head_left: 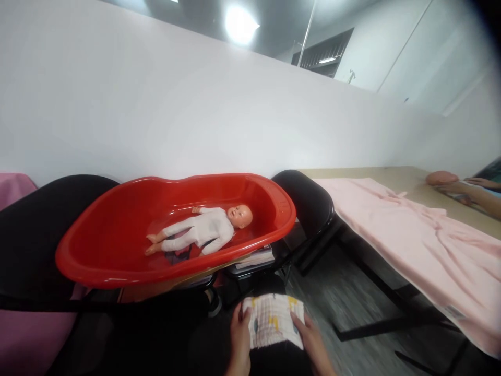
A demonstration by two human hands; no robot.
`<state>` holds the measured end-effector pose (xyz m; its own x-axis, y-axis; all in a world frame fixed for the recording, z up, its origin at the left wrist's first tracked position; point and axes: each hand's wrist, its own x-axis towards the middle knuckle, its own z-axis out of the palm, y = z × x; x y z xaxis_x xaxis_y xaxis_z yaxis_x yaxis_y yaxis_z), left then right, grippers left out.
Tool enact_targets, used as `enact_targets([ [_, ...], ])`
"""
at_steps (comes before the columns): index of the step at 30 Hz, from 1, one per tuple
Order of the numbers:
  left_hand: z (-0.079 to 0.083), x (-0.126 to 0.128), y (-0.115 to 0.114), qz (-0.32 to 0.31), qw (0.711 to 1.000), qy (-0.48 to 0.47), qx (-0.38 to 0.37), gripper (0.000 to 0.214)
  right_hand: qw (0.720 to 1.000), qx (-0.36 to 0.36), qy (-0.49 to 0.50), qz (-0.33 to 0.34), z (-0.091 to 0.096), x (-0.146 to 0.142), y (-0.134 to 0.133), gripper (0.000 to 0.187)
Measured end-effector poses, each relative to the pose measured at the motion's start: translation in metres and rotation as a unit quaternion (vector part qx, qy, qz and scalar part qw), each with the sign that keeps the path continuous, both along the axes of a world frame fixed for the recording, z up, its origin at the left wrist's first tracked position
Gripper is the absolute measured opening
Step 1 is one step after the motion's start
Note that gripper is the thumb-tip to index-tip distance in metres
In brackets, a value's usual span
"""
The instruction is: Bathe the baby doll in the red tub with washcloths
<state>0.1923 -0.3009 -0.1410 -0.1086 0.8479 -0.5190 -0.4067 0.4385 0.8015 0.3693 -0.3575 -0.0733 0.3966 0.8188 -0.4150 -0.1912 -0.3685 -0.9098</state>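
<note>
Low in the view, a small white cloth with yellow and grey printed patches [272,321] is stretched between my two hands. My left hand [240,331] grips its left edge, thumb on top. At the opposite edge, my right hand [309,334] pinches the cloth the same way, with its other fingers hidden underneath. Beyond my hands stands a red baby bathtub [105,235]. A baby doll [213,227] in a white long-sleeved suit lies on its back inside, head to the right and bare feet to the left.
Black chairs [309,203] stand at both ends of the tub. Papers or books [254,258] lie beneath its rim. To the right, a pink towel [415,224] covers part of a beige table [352,173], where another doll [442,178] lies near a person's arm. A white wall [176,109] rises behind.
</note>
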Motion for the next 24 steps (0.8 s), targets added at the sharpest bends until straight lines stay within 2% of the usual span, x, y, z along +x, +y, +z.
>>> enact_targets([
  [3, 0.027, -0.001, 0.004, 0.033, 0.995, -0.096, 0.012, 0.055, 0.992, 0.043, 0.114, -0.038, 0.026, -0.004, -0.003, 0.051],
  [6, 0.066, -0.003, 0.002, -0.003, 0.992, -0.121, 0.040, 0.050, 0.981, 0.066, 0.168, -0.068, 0.050, -0.004, -0.006, 0.054],
  [9, 0.101, -0.008, -0.001, -0.021, 0.989, -0.126, 0.071, 0.052, 0.976, 0.063, 0.209, -0.027, 0.068, -0.010, -0.010, 0.055],
  [12, 0.124, -0.021, 0.000, -0.018, 0.991, -0.093, 0.094, 0.053, 0.968, 0.062, 0.239, 0.036, 0.076, -0.023, -0.011, 0.052],
  [15, 0.148, -0.045, 0.009, -0.056, 0.991, -0.024, 0.119, 0.048, 0.964, 0.073, 0.248, 0.070, 0.085, -0.031, 0.001, 0.051],
  [17, 0.175, -0.062, 0.020, -0.076, 0.987, 0.035, 0.141, 0.044, 0.964, 0.084, 0.237, 0.086, 0.100, -0.027, 0.022, 0.052],
  [19, 0.211, -0.074, 0.037, -0.083, 0.975, 0.084, 0.189, 0.038, 0.968, 0.109, 0.208, 0.092, 0.127, -0.016, 0.053, 0.054],
  [22, 0.267, -0.081, 0.079, -0.107, 0.942, 0.154, 0.279, 0.033, 0.964, 0.171, 0.169, 0.109, 0.187, 0.000, 0.119, 0.050],
  [24, 0.294, -0.078, 0.116, -0.130, 0.916, 0.193, 0.327, 0.033, 0.954, 0.208, 0.159, 0.146, 0.228, 0.004, 0.171, 0.043],
])
